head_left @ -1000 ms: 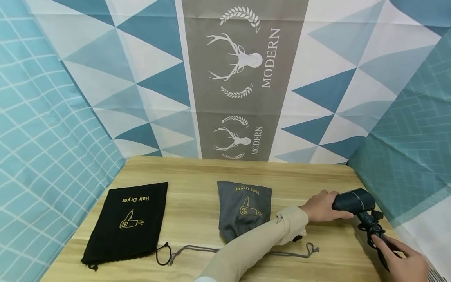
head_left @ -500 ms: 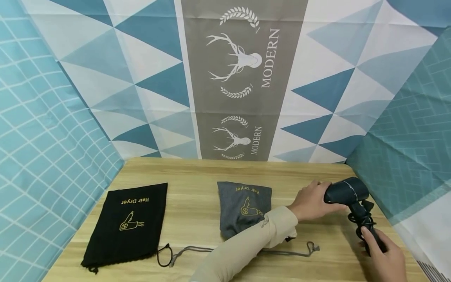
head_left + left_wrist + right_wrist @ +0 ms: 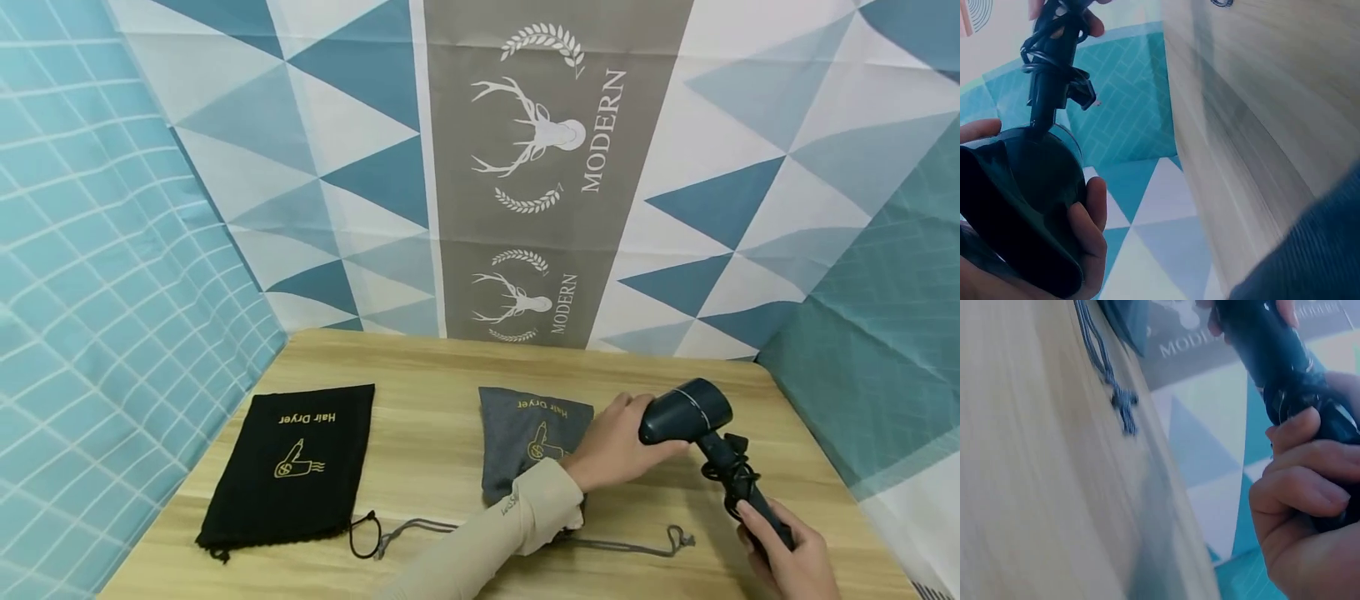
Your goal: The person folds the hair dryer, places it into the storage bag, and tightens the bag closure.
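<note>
Both hands hold a dark hair dryer (image 3: 688,410) above the right part of the table, its cord wound round the handle. My left hand (image 3: 618,442) grips the rear of the dryer's head; in the left wrist view its fingers (image 3: 1094,228) curl round the dark body. Low down on the handle, my right hand (image 3: 798,554) is wrapped with thumb and fingers. The right wrist view has curled fingers (image 3: 1300,487) around the handle near the wound cord. A grey drawstring pouch (image 3: 510,437) printed "Hair Dryer" lies left of my left hand, partly covered by it.
A black pouch (image 3: 288,467) with the same print lies flat at the left of the wooden table (image 3: 420,367). Grey drawstrings (image 3: 637,547) trail along the front, partly under the left sleeve (image 3: 480,533). Patterned cloth walls (image 3: 525,167) enclose the back and sides.
Both hands have carried the hair dryer leftward from the table's right edge, closer to the grey pouch. My left forearm now covers more of that pouch. The pouches lie where they were.
</note>
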The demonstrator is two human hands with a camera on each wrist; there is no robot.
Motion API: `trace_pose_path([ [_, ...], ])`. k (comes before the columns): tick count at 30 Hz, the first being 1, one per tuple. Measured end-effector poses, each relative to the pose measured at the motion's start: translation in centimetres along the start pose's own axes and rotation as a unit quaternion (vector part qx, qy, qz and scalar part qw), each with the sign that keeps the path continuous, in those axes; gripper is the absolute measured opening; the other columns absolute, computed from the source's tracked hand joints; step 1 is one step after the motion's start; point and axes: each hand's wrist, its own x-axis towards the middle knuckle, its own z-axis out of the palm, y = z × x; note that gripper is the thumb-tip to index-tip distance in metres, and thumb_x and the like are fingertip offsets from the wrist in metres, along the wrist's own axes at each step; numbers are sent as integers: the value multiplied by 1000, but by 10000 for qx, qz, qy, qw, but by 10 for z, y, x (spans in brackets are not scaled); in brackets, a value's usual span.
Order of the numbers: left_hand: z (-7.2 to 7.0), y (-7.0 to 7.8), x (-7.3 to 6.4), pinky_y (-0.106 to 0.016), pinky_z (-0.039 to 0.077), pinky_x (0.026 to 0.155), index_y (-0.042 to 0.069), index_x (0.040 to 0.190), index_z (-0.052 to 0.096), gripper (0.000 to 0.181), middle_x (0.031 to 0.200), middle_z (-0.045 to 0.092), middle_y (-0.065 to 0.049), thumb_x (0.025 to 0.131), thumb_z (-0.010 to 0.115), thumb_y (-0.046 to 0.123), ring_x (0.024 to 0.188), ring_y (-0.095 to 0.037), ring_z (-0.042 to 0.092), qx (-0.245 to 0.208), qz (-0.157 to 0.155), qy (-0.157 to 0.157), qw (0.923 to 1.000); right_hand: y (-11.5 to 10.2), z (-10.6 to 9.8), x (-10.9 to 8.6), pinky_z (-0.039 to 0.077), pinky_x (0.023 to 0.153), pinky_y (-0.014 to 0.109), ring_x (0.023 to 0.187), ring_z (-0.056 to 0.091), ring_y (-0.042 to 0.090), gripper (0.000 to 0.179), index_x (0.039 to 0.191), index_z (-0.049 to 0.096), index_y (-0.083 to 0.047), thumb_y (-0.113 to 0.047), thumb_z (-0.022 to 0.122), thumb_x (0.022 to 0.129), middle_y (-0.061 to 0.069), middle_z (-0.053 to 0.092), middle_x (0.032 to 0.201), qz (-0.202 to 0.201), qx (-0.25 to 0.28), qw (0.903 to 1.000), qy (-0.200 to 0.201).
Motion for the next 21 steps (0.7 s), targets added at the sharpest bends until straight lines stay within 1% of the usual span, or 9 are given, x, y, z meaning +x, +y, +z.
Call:
trace_pose_path([
  [4,-11,1,-3,-18,44,61,20,148,45,71,124,54,1,92,61,60,80,-3,51,202,29,125,9997,-12,4,-2,43,42,37,43,46,21,29,88,68,-14,-42,63,97,8,59,65,-42,280,9996,-8],
  [6,-15,2,-6,-18,44,60,20,148,45,72,121,53,2,91,61,61,78,-3,51,220,26,131,9997,-16,5,-3,43,42,36,45,47,20,24,85,69,-20,-41,65,96,8,60,65,14,343,9994,-15],
  [7,-16,2,-8,-18,44,60,20,148,45,72,120,53,2,91,61,61,78,-3,51,225,6,121,9997,-18,6,-4,44,42,36,45,47,20,23,85,70,-21,-41,65,96,8,60,66,20,326,9995,-21],
  [9,-20,2,-14,-18,45,60,19,147,45,72,116,52,3,91,62,60,77,-3,50,156,-46,86,9998,-20,9,-8,43,42,37,45,47,21,25,86,70,-19,-41,65,96,9,59,65,-25,155,9999,-27],
  [11,-24,1,-21,-18,46,60,18,147,45,72,114,52,3,91,63,60,77,-3,51,59,-88,58,9999,-22,12,-11,44,43,37,46,47,23,28,87,70,-16,-42,65,96,9,59,66,-83,-22,10000,-29],
  [12,-26,0,-24,-18,46,60,18,147,45,72,114,52,3,91,63,60,78,-3,51,18,-100,53,9999,-23,15,-13,44,43,37,46,48,23,31,89,70,-12,-42,64,97,9,59,66,-137,-81,9999,-35],
  [17,-36,-5,-44,-19,47,63,16,147,45,72,120,53,3,92,63,59,82,-3,52,-250,-159,-2,9996,-24,27,-27,46,44,38,47,50,26,43,93,63,2,-41,61,99,8,57,65,-337,-393,9986,-107],
  [19,-39,-5,-52,-19,47,63,16,145,46,69,121,53,4,92,63,58,82,-2,52,-389,-199,-45,9990,-23,31,-34,46,44,37,47,51,27,44,92,63,4,-40,61,99,9,56,64,-298,-421,9986,-145],
  [21,-41,-6,-58,-19,48,64,17,144,48,66,120,53,5,92,63,57,82,-2,52,-519,-210,-17,9984,-23,32,-40,46,44,38,47,52,29,46,93,63,4,-41,61,99,10,56,64,-259,-492,9983,-160],
])
